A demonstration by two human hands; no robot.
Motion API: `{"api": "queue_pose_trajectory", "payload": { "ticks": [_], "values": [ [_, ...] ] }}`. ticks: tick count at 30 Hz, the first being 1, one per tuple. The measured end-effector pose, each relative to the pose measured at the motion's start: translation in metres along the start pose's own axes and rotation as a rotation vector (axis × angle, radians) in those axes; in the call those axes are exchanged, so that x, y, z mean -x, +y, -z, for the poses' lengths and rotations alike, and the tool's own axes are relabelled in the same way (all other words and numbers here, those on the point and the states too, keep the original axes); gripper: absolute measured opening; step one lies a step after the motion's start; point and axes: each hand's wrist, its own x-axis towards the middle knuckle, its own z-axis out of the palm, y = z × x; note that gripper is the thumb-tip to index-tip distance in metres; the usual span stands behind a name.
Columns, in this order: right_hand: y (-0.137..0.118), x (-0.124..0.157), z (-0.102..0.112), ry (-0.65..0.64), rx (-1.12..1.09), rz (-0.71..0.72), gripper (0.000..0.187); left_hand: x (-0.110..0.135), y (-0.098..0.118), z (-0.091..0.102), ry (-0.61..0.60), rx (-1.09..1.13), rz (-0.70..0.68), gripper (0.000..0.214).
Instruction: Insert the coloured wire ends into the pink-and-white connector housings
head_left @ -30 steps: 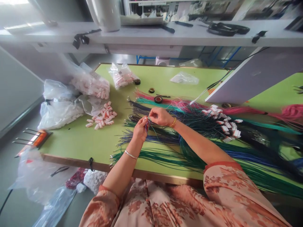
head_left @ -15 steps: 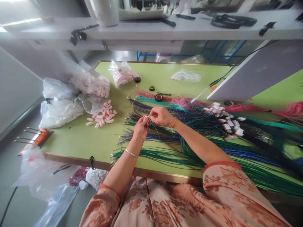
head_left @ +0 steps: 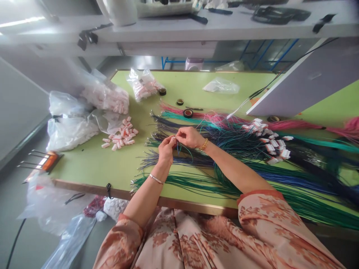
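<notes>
My left hand [head_left: 166, 150] is closed in a pinch on a small white connector housing [head_left: 174, 139], mostly covered by the fingertips. Close against it, my right hand [head_left: 191, 137] pinches a thin wire at the housing; its tip is hidden by the fingers. Blue and green wires [head_left: 185, 148] hang in a loop below both hands. Under the hands lie bundles of dark wires [head_left: 165, 125], blue wires [head_left: 154, 160] and green wires [head_left: 174, 183], their metal-tipped ends pointing left. To the left is a loose pile of white and orange connector housings [head_left: 123, 135].
Bags of housings [head_left: 112, 97] stand at the table's left. Tape rolls [head_left: 187, 113] lie beyond the wires. Wired connectors [head_left: 276, 145] are heaped at right, near a slanted grey panel [head_left: 305, 78]. An orange pronged holder [head_left: 50, 161] sits at the left corner.
My right hand has shifted slightly left, its fingertips closer to the connector housing. The wire loop beneath the hands has swung a little to the right. The camera view has tilted slightly.
</notes>
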Motion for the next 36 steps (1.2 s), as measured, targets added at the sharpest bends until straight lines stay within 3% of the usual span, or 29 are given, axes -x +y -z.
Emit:
{"api": "queue_pose_trajectory", "payload": {
  "ticks": [15, 22, 27, 32, 36],
  "values": [
    [-0.006, 0.003, 0.001, -0.038, 0.340, 0.093, 0.010, -0.004, -0.005, 0.000, -0.004, -0.112, -0.034, 0.033],
    [-0.004, 0.008, 0.013, -0.027, 0.258, 0.100, 0.013, 0.001, 0.001, -0.002, -0.011, -0.135, -0.039, 0.026],
    [-0.005, 0.007, 0.035, 0.129, 0.007, 0.076, 0.037, 0.008, 0.026, -0.014, -0.035, -0.270, -0.067, 0.017],
    [0.019, -0.025, 0.061, 0.380, -0.067, -0.089, 0.036, 0.003, 0.066, -0.038, -0.235, -0.357, -0.068, 0.023],
    [0.035, -0.058, 0.069, 0.347, -0.012, -0.231, 0.030, -0.007, 0.086, -0.046, -0.366, -0.438, -0.090, 0.030]
  ]
}}
